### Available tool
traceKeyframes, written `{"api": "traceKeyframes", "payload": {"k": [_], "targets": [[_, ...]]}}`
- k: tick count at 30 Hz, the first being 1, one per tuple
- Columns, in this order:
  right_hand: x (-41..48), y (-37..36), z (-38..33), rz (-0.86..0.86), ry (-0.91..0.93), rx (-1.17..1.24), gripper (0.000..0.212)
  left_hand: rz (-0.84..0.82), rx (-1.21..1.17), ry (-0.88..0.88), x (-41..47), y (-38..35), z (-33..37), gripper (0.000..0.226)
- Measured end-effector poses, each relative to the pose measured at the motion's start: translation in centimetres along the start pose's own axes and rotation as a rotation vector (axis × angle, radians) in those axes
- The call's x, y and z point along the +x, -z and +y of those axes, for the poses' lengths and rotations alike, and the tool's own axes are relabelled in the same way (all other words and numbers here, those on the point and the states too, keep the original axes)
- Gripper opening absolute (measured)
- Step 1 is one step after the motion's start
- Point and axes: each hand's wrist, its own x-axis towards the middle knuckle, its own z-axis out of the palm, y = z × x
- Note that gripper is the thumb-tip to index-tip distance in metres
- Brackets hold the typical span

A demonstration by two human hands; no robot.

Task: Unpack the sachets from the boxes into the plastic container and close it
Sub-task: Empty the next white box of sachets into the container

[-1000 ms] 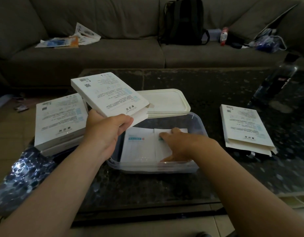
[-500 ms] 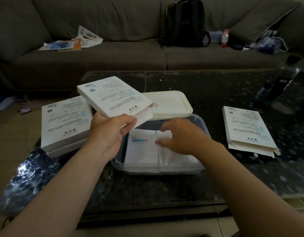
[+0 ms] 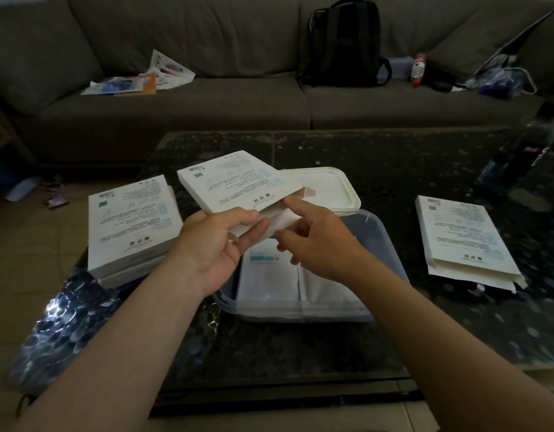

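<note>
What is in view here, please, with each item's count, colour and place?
plastic container: one, clear, table centre
sachets: at least two, white, inside container
lid: one, white, behind container
held box: one, white, above container
stacked boxes: two, white, table left
opened box: one, white, table right
bottle: one, dark, table far right
backpack: one, black, on sofa
papers: several, mixed colours, sofa left
left hand: one, grips held box
right hand: one, at the box's open end

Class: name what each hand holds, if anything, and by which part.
Left hand grips the box by its open end; right hand pinches the sachet end sticking out.
</note>
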Motion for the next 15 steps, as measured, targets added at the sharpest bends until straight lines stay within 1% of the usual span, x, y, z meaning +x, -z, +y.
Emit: {"api": "traceKeyframes", "payload": {"k": [4, 7, 10, 15], "targets": [[0.12, -0.11, 0.28, -0.029, 0.006, -0.089, 0.049, -0.034, 0.045, -0.009, -0.09, 0.01, 0.09, 0.056], [0.19, -0.10, 0.41, -0.012, 0.024, -0.203, 0.044, -0.028, 0.068, -0.023, -0.13, -0.07, -0.01, 0.057], [0.07, -0.21, 0.24, 0.058, 0.090, -0.270, 0.042, -0.010, 0.074, -0.047, -0.19, -0.12, -0.03, 0.056], [0.24, -0.40, 0.01, 0.223, 0.210, -0.350, 0.033, 0.017, 0.062, -0.064, -0.19, -0.13, 0.28, 0.058]]}}
